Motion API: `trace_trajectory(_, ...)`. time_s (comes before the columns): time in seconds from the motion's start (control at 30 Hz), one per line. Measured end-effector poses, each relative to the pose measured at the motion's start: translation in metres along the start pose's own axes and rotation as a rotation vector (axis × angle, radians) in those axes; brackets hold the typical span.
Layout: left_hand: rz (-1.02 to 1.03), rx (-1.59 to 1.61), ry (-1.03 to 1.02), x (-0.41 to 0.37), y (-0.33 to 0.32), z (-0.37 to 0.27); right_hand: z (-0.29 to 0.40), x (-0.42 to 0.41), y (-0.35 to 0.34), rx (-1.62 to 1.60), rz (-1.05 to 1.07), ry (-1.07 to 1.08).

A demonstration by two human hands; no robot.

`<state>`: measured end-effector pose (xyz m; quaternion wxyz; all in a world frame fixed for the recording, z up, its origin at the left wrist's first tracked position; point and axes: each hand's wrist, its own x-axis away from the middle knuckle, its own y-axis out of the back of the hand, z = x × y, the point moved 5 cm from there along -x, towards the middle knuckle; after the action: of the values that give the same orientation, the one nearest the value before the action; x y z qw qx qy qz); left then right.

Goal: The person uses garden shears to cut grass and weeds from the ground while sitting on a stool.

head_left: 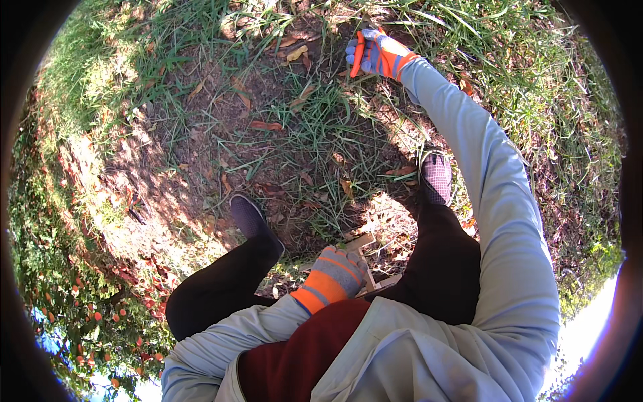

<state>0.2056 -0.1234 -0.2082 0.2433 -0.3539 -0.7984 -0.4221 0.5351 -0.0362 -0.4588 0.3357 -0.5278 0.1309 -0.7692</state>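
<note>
My right hand [381, 54], in a grey glove with orange stripes, reaches far forward over the grass at the top of the view. Its fingers are closed around an orange handle [357, 54]; the rest of that tool is mostly hidden, so its kind is unclear. My left hand [335, 275], gloved the same way, rests low between my knees, its fingers curled inward. Whether it holds anything cannot be made out. Just beside and partly behind it are pale wooden slats [362, 242] joined at angles, mostly hidden by the hand and my body.
Cut or flattened grass [321, 120] and dry leaves [296, 53] lie on bare soil ahead. My shoes [248, 216] stand apart on the ground. Taller grass [542, 75] grows on the right. Leafy plants with orange fruits or flowers [98, 316] are at the lower left.
</note>
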Motion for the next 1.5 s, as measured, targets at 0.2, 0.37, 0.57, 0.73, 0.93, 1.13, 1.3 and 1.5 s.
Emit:
trace_trajectory(0.2,-0.033,0.011,-0.002,-0.001,-0.001,0.002,0.007,-0.017,0.004,-0.07,0.126,0.005)
trace_trajectory(0.37,-0.078,0.008,-0.016,0.0,0.001,0.003,0.004,-0.013,0.0,-0.036,0.02,0.039)
trace_trajectory(0.57,-0.034,0.021,-0.019,0.0,0.006,0.003,0.006,-0.007,0.007,0.12,-0.107,0.137)
trace_trajectory(0.73,-0.008,-0.03,-0.014,0.0,0.002,0.003,-0.01,0.013,-0.007,0.671,-0.07,0.015)
trace_trajectory(0.93,-0.005,-0.056,-0.015,0.0,0.002,0.001,-0.04,0.027,-0.022,0.662,0.009,-0.094)
trace_trajectory(1.13,-0.017,-0.05,-0.023,0.001,0.003,0.001,-0.012,0.016,-0.006,0.338,-0.057,-0.075)
trace_trajectory(1.3,0.007,-0.042,-0.017,0.0,0.003,0.003,0.0,-0.009,-0.005,0.244,-0.023,-0.04)
trace_trajectory(1.5,0.032,-0.001,-0.007,0.0,0.002,0.005,0.014,-0.022,-0.006,0.252,-0.111,0.002)
